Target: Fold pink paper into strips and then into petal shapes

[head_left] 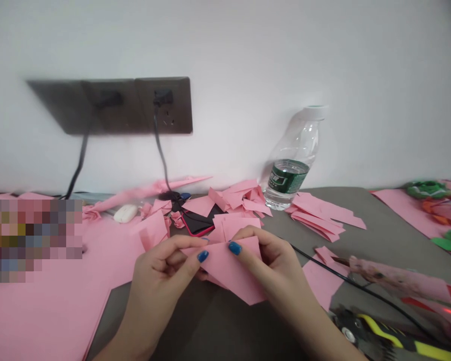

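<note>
Both hands pinch one folded piece of pink paper [244,276] above the dark grey tabletop, in the middle of the head view. My left hand [165,281] grips its upper left edge, the thumb on the near face and the fingers behind. On the upper right part of the same sheet, my right hand [276,265] presses with its thumb, its fingers partly hidden behind. The paper's lower corner points down between the wrists. Just beyond the hands lie loose pink paper pieces [233,198] and a dark phone-like device [199,220] with a red edge.
A clear water bottle [291,165] stands by the wall. Larger pink sheets [52,316] cover the left side. A black cable [342,271] crosses the right side near a yellow-and-black tool [383,333]. Wall sockets [135,105] hold plugged-in cords. Colourful crafted pieces [443,200] lie far right.
</note>
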